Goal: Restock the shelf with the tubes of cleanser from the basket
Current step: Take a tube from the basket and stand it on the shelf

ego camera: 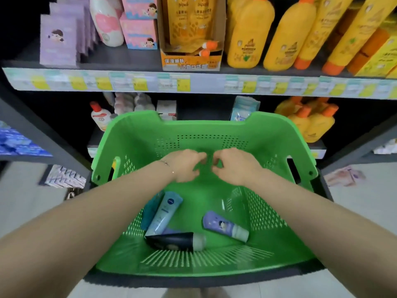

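Note:
A green basket stands in front of me below the shelves. On its floor lie several cleanser tubes: a light blue tube over a teal one, a dark tube with a pale cap, and a purple tube to the right. My left hand and my right hand hover side by side inside the basket, above the tubes, with fingers loosely curled and nothing visibly held.
The upper shelf carries purple boxes, a pink-and-white bottle, pink boxes, an orange display carton and yellow bottles. The lower shelf behind the basket holds small bottles and more yellow bottles.

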`<state>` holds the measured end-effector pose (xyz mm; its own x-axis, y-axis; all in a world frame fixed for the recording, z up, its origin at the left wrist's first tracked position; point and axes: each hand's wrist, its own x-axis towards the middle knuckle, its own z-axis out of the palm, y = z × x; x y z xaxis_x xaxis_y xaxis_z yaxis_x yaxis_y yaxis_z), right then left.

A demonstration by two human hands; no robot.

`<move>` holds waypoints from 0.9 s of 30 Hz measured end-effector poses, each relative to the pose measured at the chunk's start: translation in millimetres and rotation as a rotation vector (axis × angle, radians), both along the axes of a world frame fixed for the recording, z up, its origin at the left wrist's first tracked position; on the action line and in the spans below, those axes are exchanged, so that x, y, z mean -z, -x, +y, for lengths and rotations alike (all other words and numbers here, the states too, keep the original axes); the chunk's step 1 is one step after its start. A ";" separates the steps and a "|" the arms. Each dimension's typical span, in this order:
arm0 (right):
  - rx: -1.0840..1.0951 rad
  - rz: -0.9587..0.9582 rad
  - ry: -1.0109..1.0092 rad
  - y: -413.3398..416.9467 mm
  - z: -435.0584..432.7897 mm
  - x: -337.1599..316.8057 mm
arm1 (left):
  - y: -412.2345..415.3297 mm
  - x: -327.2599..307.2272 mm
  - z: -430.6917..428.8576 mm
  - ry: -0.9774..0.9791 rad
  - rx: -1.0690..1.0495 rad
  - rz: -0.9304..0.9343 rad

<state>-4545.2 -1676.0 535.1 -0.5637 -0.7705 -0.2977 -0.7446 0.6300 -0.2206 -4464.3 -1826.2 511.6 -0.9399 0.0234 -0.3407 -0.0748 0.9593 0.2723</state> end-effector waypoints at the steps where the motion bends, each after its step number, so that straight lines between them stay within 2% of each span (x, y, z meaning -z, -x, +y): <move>1: 0.008 -0.018 -0.028 1.2 1.3 5.7 | 2.7 6.6 -2.5 -0.009 -0.023 -0.021; 11: 0.038 -0.140 -0.225 14.2 18.4 41.4 | -4.3 88.9 -12.2 -0.139 -0.226 -0.278; 16: 0.027 -0.210 -0.283 8.2 14.7 51.8 | -22.6 123.0 -13.7 -0.102 -0.283 -0.356; 22: -0.029 -0.292 -0.467 -5.8 23.3 70.6 | -48.6 149.6 -25.1 -0.013 -0.391 -0.465; 27: -0.064 -0.405 -0.561 -14.1 32.2 92.8 | -54.9 158.0 -19.1 0.065 -0.391 -0.540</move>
